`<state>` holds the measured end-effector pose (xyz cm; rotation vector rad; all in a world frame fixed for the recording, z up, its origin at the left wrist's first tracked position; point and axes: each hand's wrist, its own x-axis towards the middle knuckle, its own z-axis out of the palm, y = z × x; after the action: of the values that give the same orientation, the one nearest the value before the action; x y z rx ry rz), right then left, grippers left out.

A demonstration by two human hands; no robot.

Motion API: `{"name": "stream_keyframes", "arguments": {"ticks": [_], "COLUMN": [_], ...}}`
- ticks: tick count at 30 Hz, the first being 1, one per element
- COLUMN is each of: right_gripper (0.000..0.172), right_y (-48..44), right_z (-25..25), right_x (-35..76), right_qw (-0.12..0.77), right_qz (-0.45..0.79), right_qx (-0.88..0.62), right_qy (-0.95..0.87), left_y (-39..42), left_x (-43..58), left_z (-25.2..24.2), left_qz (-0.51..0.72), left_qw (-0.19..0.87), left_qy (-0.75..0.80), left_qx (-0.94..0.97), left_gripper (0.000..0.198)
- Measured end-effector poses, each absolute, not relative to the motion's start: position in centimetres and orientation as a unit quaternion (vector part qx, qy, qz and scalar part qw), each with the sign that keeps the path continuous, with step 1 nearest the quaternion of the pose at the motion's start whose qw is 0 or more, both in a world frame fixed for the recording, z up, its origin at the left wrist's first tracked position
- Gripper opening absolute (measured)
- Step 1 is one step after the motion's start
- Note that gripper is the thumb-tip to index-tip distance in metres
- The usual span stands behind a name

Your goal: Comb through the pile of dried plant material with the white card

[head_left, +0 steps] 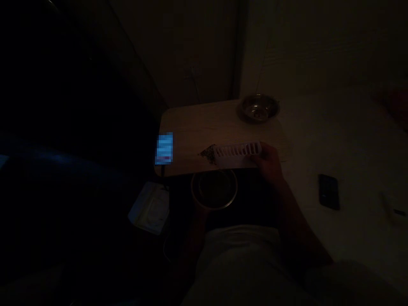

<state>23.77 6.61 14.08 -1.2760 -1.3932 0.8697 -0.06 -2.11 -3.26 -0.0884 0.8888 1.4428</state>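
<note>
The scene is very dark. My right hand (269, 163) is closed around the right end of a long white plastic piece with a row of slots (232, 160), low over the wooden board. At its left end lies a small heap of dark specks (208, 154), too dim to identify. My left hand (201, 213), mostly in shadow, grips the near-left rim of a round bowl (214, 208). The bowl is just below the board's front edge, and its inside looks dark.
On the small wooden table board (191, 123), a metal bowl (259, 108) stands at the back right and a lit screen (164, 148) at the left edge. A dark phone (329, 192) lies on the pale surface at right. A pale packet (151, 208) is lower left.
</note>
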Motion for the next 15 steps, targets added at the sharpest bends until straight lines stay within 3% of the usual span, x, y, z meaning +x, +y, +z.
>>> {"name": "stream_keyframes", "arguments": {"ticks": [15], "right_gripper": [0.025], "right_y": [6.5], "right_z": [13.4], "right_x": [22.5], "right_qw": [0.497], "right_qz": [0.376], "right_qx": [-0.531], "right_qy": [-0.574], "left_y": [-2.2], "left_x": [0.4], "left_z": [-2.9], "left_qz": [0.635], "left_qw": [0.665], "left_qy": [0.39], "left_qx": [-0.044], "left_gripper": [0.053]}}
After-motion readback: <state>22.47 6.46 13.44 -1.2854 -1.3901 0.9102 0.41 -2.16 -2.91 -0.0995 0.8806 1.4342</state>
